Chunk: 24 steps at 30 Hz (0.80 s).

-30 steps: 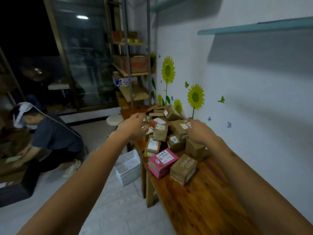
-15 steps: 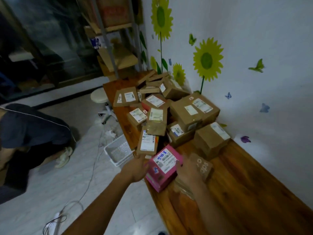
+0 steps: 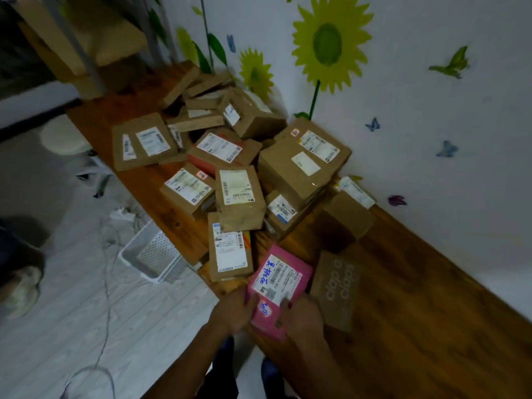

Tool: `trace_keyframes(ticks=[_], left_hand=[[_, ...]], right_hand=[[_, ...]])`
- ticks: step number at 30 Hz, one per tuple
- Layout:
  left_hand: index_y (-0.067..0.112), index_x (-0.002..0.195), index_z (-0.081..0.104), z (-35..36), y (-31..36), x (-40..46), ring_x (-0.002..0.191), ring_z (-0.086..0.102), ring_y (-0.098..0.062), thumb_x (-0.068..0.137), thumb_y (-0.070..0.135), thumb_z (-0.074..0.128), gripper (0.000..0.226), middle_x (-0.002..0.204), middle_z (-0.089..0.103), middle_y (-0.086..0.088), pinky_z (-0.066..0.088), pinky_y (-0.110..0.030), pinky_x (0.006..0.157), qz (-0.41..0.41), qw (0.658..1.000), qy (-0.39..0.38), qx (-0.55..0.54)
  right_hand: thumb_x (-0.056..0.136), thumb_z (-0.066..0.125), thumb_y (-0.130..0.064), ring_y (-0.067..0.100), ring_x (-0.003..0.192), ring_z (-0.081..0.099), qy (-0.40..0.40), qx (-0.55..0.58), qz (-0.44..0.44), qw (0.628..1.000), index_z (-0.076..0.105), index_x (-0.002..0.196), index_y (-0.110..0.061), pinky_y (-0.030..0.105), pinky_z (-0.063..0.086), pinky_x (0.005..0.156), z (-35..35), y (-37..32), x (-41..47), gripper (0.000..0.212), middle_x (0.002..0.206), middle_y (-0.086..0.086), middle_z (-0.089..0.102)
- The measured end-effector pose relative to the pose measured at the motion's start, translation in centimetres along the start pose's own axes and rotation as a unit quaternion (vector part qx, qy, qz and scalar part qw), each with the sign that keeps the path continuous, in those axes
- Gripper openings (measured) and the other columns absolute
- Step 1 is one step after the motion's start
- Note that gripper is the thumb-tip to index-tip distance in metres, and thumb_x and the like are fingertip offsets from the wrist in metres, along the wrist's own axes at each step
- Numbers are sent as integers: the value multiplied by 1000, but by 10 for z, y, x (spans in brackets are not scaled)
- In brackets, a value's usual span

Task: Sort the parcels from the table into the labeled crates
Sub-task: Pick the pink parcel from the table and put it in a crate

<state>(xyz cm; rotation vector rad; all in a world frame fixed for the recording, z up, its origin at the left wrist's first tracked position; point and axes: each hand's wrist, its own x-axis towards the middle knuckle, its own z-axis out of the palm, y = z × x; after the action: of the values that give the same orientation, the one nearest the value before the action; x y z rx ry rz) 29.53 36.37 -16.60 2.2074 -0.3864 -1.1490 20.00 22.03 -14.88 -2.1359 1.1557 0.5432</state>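
A pink parcel (image 3: pixel 283 272) with a white shipping label lies at the near edge of the wooden table (image 3: pixel 417 326). My left hand (image 3: pixel 234 311) grips its left side and my right hand (image 3: pixel 300 315) grips its near right corner. Behind it sits a pile of several brown cardboard parcels (image 3: pixel 239 194), most with white labels. A brown box printed "clap o claps" (image 3: pixel 336 289) lies just right of the pink parcel. A white plastic crate (image 3: pixel 154 254) stands on the floor left of the table.
The table runs along a white wall with sunflower and butterfly stickers (image 3: pixel 328 44). A white stool (image 3: pixel 63 136) and loose cables (image 3: pixel 106 283) are on the grey floor at left. A person's shoe (image 3: pixel 21 289) shows at the far left edge. A wooden shelf unit (image 3: pixel 95 44) stands behind the table.
My view tilted down and closer to the table. Both hands dropped from the top of the pile to the pink parcel and now grip it on both sides.
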Motion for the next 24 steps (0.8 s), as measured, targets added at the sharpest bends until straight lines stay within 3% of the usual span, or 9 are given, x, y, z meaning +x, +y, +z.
trace_keyframes(ticks=[3,8,11,14,16,18,21,24], left_hand=[[32,131,48,-4,-7,9,93,66,2,99,54,43,39,128,65,8,54,-13,75,26,998,-10,-53],[40,125,51,-10,-9,9,104,67,-4,95,60,47,36,127,67,10,58,-33,92,44,996,-30,-78],[35,121,56,-21,1,-4,100,69,-5,90,69,45,48,120,69,13,60,-36,90,56,994,-43,-87],[25,110,59,-31,27,-25,92,72,-6,91,60,53,40,110,72,9,61,-35,84,51,987,-35,-146],[11,105,57,-35,47,-37,86,73,-7,96,42,60,33,99,75,4,61,-33,80,24,971,-26,-235],[0,105,53,-39,65,-49,92,75,-16,93,33,65,37,98,77,-1,60,-41,86,8,938,-41,-344],[4,114,51,-38,79,-64,99,74,-25,79,36,74,53,106,76,-6,56,-51,93,7,905,-58,-422],[19,126,49,-31,90,-77,99,73,-27,64,38,81,72,106,76,-4,56,-53,93,13,896,-10,-443]], right_hand=[[106,44,-41,19,106,65,11,37,43,998,48,133,-8,23,47,81,9,-11,-10,43,123,8,64],[103,51,-39,20,102,68,66,124,78,987,45,134,-10,22,50,75,4,-17,-24,42,124,6,66],[100,54,-46,22,108,68,109,151,71,980,41,140,-14,33,57,86,-8,-20,-37,52,128,4,65],[98,57,-47,18,107,66,164,197,58,965,45,139,-16,36,57,91,-26,-24,-55,53,128,1,63],[98,59,-44,13,101,63,198,237,43,950,50,134,-18,33,56,88,-44,-26,-69,45,121,-4,62],[98,61,-41,10,100,65,215,285,2,934,53,126,-30,34,59,87,-63,-25,-84,31,119,-6,65],[97,64,-35,5,94,68,211,346,-70,912,50,107,-51,29,62,76,-82,-18,-103,23,108,-19,65],[95,67,-34,4,96,67,220,401,-101,883,56,111,-53,24,59,73,-93,-8,-113,27,112,-17,65]])
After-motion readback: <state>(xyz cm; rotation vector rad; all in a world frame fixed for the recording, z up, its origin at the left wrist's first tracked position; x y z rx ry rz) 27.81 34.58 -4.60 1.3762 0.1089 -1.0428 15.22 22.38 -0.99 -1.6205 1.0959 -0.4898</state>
